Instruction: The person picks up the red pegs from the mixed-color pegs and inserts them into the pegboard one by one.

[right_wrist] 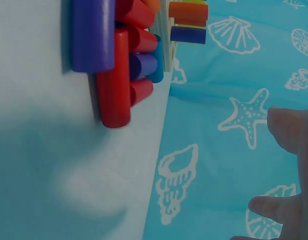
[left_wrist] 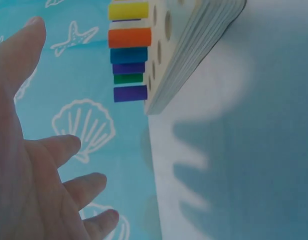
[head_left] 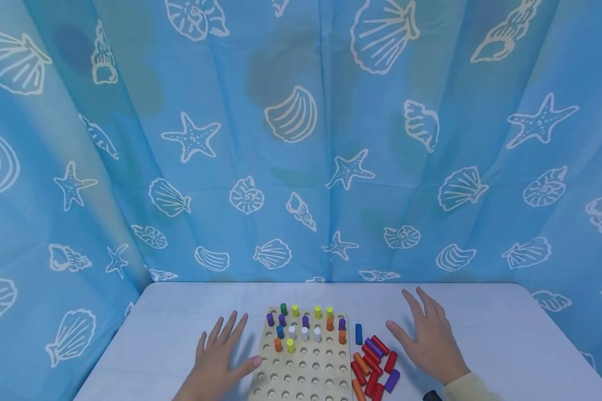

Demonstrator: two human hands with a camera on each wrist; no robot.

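My left hand [head_left: 219, 359] is spread with straight fingers just left of a wooden pegboard [head_left: 303, 365], holding nothing; its shadow falls on the table in the left wrist view. Upright pegs in purple, yellow, orange, white, blue and green fill several holes in the board's far rows, such as a white peg [head_left: 305, 333] and an orange peg [left_wrist: 129, 37]. Its near rows show bare holes. To the right of the board lie loose pegs, mostly red [right_wrist: 114, 95], with some purple [right_wrist: 93, 37], orange and blue. My right hand [head_left: 428, 340] hovers right of that pile, fingers extended, grasping nothing.
A white table [head_left: 180, 301] carries everything. Behind it and at the sides hangs a blue curtain [head_left: 301, 167] with white shell and starfish prints. A small black object [head_left: 432, 396] shows beside the right sleeve at the bottom edge.
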